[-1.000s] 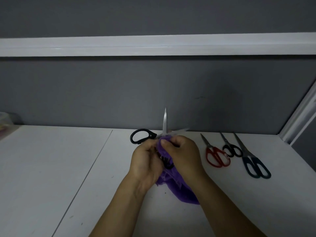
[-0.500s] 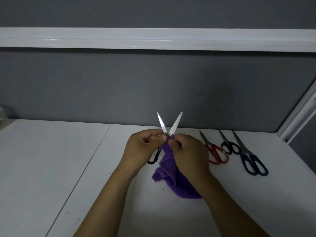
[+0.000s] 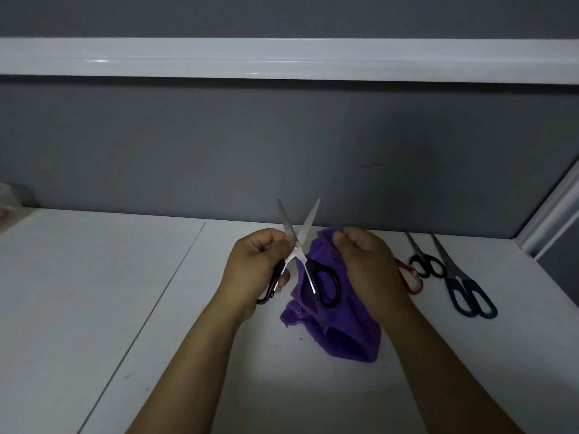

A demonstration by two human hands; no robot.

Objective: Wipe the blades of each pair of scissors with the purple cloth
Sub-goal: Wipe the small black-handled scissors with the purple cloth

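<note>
My left hand (image 3: 255, 264) grips a pair of black-handled scissors (image 3: 302, 252) by one handle loop, blades spread in a V and pointing up and away. My right hand (image 3: 366, 261) pinches the top edge of the purple cloth (image 3: 341, 327), which hangs down to the table just right of the scissors; the free handle loop lies in front of the cloth. On the table to the right lie red-handled scissors (image 3: 410, 280), partly hidden behind my right hand, small black-handled scissors (image 3: 427, 264) and larger dark teal-handled scissors (image 3: 470, 297).
The white table (image 3: 94, 292) has a seam running from back to front on its left half. A grey wall with a white rail (image 3: 282, 59) stands right behind. A white frame (image 3: 551, 223) rises at the back right corner. Something pale sits at the far left edge (image 3: 9, 198).
My right hand has moved right with the cloth, away from the blades. The scissors have tilted so the black handles show, blades opened wider from near shut a second ago.
</note>
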